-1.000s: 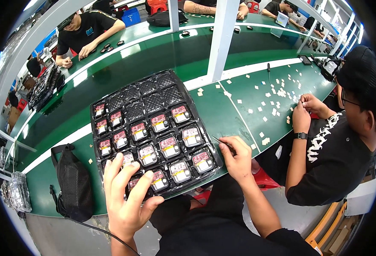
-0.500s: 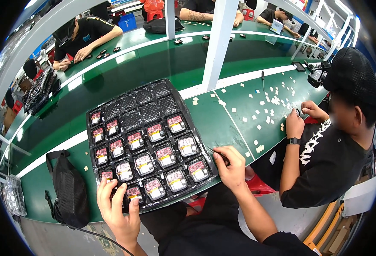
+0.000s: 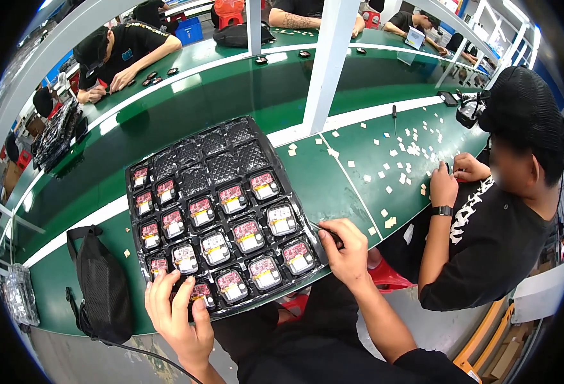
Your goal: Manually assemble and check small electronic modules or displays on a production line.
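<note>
A black plastic tray (image 3: 236, 204) lies tilted across the bench edge in front of me. Many of its pockets hold small rounded-square electronic modules (image 3: 248, 235) with red boards and pale labels; several far pockets hold none. My left hand (image 3: 182, 317) is at the tray's near left corner, fingers spread over the rim and the closest modules, holding nothing. At the tray's right edge, my right hand (image 3: 347, 251) is closed around a thin dark tool (image 3: 320, 228), its tip pointing at the tray rim. The fingers hide most of that tool, so its kind is unclear.
A black bag (image 3: 104, 285) lies left of the tray. Small pale square pieces (image 3: 413, 151) and a screwdriver (image 3: 394, 111) are scattered on the green bench at right, where a co-worker (image 3: 499, 211) sits. A white post (image 3: 323, 70) rises behind the tray; beyond runs a green conveyor (image 3: 243, 89).
The tray's left side has shifted slightly left. My hands keep nearly the same places. Small dark items on the far conveyor have moved a little left, and a far-left co-worker's head has turned.
</note>
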Motion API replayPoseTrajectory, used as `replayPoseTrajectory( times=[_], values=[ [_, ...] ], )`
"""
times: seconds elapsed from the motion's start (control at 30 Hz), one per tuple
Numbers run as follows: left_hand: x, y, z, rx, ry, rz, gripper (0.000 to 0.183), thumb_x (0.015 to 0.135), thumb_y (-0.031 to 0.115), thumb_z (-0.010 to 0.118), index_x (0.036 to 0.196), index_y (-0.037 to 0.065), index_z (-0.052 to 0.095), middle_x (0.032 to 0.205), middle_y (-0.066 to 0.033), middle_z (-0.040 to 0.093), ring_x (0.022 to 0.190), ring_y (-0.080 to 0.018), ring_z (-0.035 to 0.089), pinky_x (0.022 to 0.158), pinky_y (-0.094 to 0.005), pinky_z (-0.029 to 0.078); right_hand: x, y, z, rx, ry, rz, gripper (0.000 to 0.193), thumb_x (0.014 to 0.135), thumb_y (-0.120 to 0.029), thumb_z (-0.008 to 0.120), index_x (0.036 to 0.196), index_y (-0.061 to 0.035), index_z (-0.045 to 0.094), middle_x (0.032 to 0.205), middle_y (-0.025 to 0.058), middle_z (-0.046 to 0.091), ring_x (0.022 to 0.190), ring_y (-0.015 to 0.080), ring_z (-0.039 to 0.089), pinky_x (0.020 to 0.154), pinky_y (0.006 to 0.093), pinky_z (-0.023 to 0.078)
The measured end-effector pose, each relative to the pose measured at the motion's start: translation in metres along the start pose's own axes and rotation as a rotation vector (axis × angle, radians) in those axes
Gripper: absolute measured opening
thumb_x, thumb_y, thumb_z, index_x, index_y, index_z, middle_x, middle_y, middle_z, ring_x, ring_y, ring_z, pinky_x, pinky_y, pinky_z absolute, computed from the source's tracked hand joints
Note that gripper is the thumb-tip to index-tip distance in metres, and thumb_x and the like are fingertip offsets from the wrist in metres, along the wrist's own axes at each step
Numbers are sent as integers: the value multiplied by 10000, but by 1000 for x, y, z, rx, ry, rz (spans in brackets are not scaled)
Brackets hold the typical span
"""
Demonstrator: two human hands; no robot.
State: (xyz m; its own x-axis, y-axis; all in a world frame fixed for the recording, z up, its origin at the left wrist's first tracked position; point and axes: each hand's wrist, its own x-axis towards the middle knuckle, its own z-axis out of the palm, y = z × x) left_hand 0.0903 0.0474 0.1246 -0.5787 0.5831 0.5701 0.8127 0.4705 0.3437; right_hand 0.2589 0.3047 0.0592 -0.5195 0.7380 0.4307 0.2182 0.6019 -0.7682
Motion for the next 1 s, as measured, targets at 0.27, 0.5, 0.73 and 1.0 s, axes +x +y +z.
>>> replayPoseTrajectory(
  times=[0.27, 0.5, 0.73, 1.0],
  values=[
    [1, 2, 0, 5, -6, 11, 257, 942, 266, 620, 1119, 128, 746, 1248, -107, 669, 1244, -373, 597, 1103, -557, 388, -2, 0, 0, -14, 6, -8, 148, 910, 13, 726, 1057, 18, 716, 952, 137, 706, 751, 224, 693, 641, 297, 542],
    [4, 0, 1, 15, -26, 21, 252, 934, 263, 629, 1107, 127, 753, 1231, -95, 678, 1253, -357, 594, 1096, -557, 393, -2, 7, 5, 6, 18, -28, 147, 910, 19, 722, 1056, 12, 709, 935, 134, 702, 750, 228, 690, 645, 299, 538],
    [2, 3, -3, 1, -40, 0, 263, 917, 230, 636, 1130, 113, 734, 1250, -114, 667, 1267, -383, 578, 1116, -563, 372, -2, 0, 0, -73, 16, -89, 127, 902, 24, 718, 1028, 11, 707, 920, 141, 694, 723, 235, 686, 622, 307, 545],
    [2, 5, -15, -101, -74, -37, 339, 878, 145, 714, 1193, 21, 695, 1354, -174, 591, 1385, -442, 472, 1151, -567, 358, 0, -1, -16, -136, -3, -71, 139, 922, 22, 674, 1056, 10, 638, 944, 171, 669, 787, 357, 689, 665, 390, 547]
  ],
)
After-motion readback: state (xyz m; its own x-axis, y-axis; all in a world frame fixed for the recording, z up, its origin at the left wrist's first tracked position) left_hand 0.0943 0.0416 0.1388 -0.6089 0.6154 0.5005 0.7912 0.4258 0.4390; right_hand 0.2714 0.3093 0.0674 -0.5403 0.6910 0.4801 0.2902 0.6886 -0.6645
